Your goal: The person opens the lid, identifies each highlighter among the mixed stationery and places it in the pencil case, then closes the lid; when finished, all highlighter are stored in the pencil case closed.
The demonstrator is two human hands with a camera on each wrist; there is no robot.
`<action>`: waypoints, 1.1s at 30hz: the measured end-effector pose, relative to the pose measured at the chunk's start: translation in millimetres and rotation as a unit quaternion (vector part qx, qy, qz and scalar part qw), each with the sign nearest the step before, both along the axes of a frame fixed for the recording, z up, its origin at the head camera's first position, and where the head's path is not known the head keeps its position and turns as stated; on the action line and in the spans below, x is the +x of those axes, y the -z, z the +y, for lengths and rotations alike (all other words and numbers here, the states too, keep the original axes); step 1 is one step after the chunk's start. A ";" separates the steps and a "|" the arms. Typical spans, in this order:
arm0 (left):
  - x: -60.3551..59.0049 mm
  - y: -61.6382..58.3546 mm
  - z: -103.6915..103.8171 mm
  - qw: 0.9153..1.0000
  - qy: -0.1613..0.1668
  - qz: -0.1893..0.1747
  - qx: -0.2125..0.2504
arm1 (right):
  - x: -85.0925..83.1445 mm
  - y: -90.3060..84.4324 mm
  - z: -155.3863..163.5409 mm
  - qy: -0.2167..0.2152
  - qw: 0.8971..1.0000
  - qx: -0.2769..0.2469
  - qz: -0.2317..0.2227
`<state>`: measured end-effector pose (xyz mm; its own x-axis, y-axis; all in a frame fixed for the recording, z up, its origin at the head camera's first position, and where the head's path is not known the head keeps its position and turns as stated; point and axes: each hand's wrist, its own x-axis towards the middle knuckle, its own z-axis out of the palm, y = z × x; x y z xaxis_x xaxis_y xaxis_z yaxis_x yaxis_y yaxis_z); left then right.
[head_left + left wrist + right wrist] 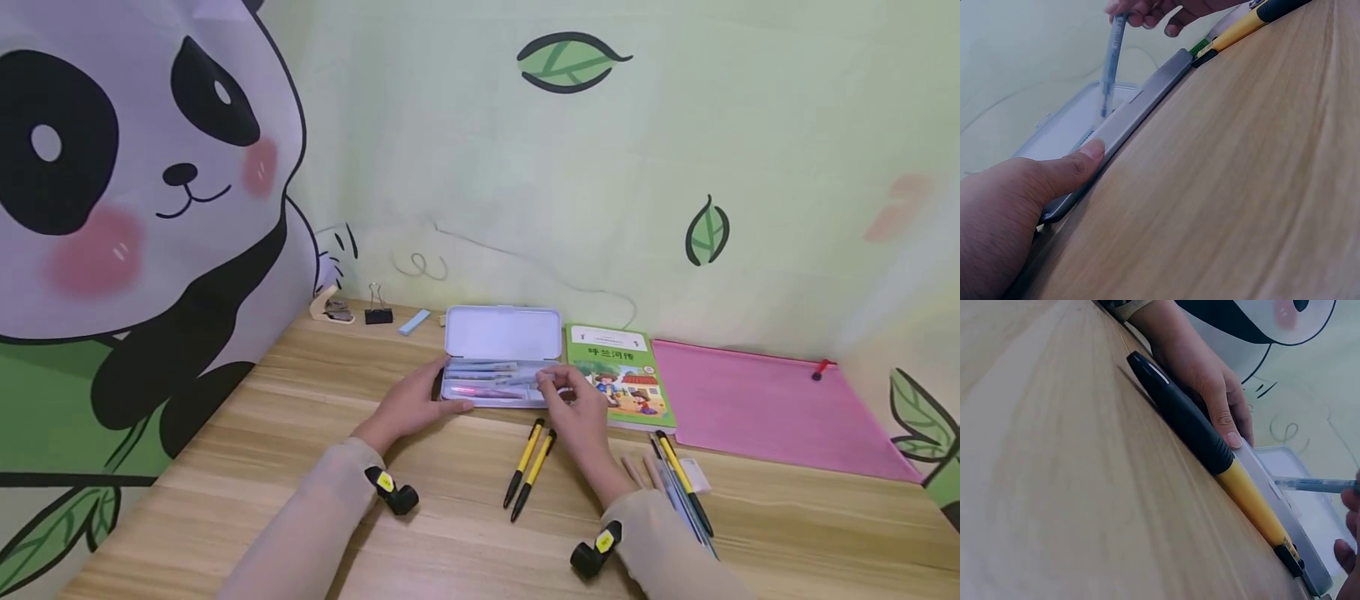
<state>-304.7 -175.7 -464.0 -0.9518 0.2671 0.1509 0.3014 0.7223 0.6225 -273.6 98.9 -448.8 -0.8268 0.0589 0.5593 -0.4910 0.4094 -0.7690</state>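
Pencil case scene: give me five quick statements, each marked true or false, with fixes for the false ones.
1. The pencil case lies open, lid toward the wall. True.
2. The right hand holds a yellow-and-black pen. False: it pinches a light blue pen over the case; the two yellow-and-black pens lie on the table.
3. The left hand steadies the case, thumb on its front edge. True.
4. The green book lies left of the case. False: it lies on the case's right, beside the pink folder.
5. A black binder clip stands near the wall. True.
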 end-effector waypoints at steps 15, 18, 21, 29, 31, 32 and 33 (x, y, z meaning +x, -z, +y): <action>-1.5 2.5 -0.6 1.000 -0.005 0.003 -0.005 | -2.6 6.2 0.7 -0.035 0.982 0.186 0.001; -1.0 1.6 -0.3 1.000 -0.004 0.005 -0.006 | -2.7 5.9 -0.6 -0.034 0.983 0.182 -0.007; -0.6 0.6 1.2 1.000 -0.002 0.004 -0.005 | -3.5 5.5 -1.8 -0.031 0.981 0.193 -0.005; 0.9 0.0 1.1 1.000 -0.010 -0.003 -0.003 | -7.2 1.3 -9.8 -0.025 0.969 0.244 0.027; 1.2 0.1 0.6 1.000 -0.011 -0.002 -0.003 | -8.9 1.4 -11.7 -0.024 0.966 0.253 0.037; 1.4 0.3 0.4 1.000 -0.012 -0.002 -0.005 | -9.8 1.6 -12.5 -0.021 0.965 0.258 0.042; 1.5 0.3 0.4 1.000 -0.011 -0.002 -0.005 | -10.6 1.7 -13.1 -0.019 0.964 0.262 0.047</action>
